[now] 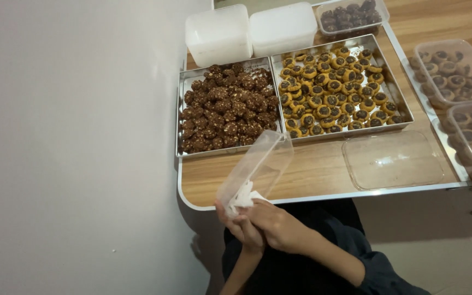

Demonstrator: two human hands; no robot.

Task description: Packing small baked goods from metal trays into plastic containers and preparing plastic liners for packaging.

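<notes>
Seen from above, a person's left hand (241, 229) gripped a clear plastic container (258, 166) tilted over the near edge of a wooden table (318, 169), while the right hand (277, 224) was closed on a white tissue (242, 199) pushed into its mouth. Just beyond stood a metal tray of dark chocolate clusters (226, 106) beside a tray of chocolate-filled yellow cookies (337, 90), with a clear lid (391, 159) lying nearby.

A wooden counter (312, 169) carried two metal trays: the left tray (183, 87) was heaped with dark chocolate cookies (228, 106), the right tray (394, 90) with golden tarts (334, 90). A clear lid (391, 160) lay near; white tubs (218, 34) stood far.
</notes>
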